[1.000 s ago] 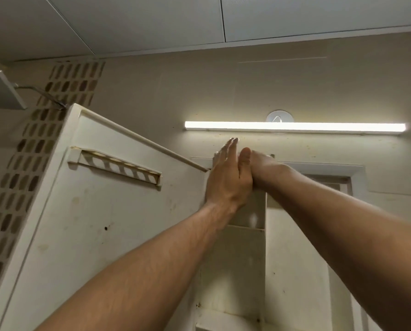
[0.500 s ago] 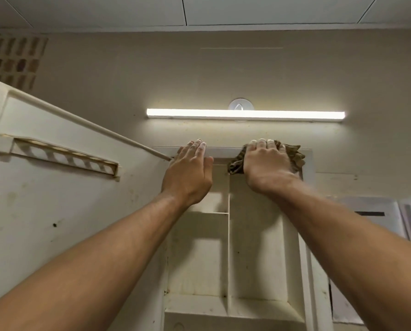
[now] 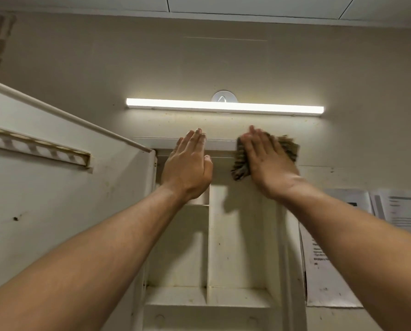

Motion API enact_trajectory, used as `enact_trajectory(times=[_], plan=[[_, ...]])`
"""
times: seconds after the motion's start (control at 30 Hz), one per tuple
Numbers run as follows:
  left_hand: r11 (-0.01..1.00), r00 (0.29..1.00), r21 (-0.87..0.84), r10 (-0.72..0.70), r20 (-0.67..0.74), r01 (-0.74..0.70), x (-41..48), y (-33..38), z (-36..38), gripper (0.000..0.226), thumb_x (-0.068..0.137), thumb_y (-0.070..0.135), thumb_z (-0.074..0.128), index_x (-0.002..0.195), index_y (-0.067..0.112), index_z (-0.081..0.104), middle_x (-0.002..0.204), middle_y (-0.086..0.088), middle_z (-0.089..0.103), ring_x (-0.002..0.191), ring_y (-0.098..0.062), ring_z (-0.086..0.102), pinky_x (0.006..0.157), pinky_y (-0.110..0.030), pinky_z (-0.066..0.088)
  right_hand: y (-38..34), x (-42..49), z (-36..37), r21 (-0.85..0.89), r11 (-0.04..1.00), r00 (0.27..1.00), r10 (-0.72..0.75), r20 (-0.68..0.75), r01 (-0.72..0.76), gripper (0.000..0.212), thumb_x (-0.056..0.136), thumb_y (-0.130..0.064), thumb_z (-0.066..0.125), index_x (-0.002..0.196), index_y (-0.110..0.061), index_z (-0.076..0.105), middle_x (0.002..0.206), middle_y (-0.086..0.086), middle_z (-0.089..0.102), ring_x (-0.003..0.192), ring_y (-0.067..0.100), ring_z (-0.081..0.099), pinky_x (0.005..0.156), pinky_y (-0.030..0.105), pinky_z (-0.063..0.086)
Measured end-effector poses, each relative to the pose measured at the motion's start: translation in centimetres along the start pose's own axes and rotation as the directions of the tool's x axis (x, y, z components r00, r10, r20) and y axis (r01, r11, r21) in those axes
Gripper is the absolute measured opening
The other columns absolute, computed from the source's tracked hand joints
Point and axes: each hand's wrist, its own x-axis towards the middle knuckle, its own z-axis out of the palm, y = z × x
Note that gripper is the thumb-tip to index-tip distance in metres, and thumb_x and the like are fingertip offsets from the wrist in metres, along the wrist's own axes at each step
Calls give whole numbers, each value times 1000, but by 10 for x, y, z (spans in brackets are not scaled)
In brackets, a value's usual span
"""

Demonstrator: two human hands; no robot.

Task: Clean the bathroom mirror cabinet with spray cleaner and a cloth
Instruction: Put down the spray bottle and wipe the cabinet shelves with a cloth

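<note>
Brown cloth (image 3: 289, 147) lay at one o'clock on the cabinet's (image 3: 234, 247) top edge, pressed under the right hand (image 3: 269, 163), its grip flat and spread; the left hand (image 3: 187, 168) rested straight-fingered at twelve; shelves (image 3: 195, 301) toward six looked grimy, so most wiping seemingly remained.

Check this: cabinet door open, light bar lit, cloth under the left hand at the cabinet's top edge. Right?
No. The head view shows the cloth under the right hand; the left hand lies bare on the cabinet's top edge. The cabinet door is open, the light bar lit.
</note>
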Motion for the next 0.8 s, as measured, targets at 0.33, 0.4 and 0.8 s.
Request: enact_trajectory(times=[0.33,0.4,0.8], plan=[[995,999,93,33,27,-36,2,-8,6,76,92,36,26,164,15,14,173,-2,8,159,-15,2,127,-32,-2,-63,28,-1,118,991,998,67,13,-68,81,97,2,33,155,-5,-24,161,20,-34,149,36,-29,124,53,-10],[998,1000,62,18,-10,-17,2,-10,7,76,91,34,28,164,16,17,172,-2,14,159,-15,7,127,-32,1,-81,35,-3,155,988,999,-22,-30,26,80,101,-7,35,156,-9,-22,162,15,-33,150,31,-28,123,48,-15],[997,1000,79,21,-13,-20,-4,-5,9,71,101,45,17,164,12,12,173,-4,4,159,-16,-1,126,-32,-5,20,6,-7,328,863,923,351,155,-384,78,96,6,31,158,-4,-15,165,15,-27,155,33,-18,123,47,-8]])
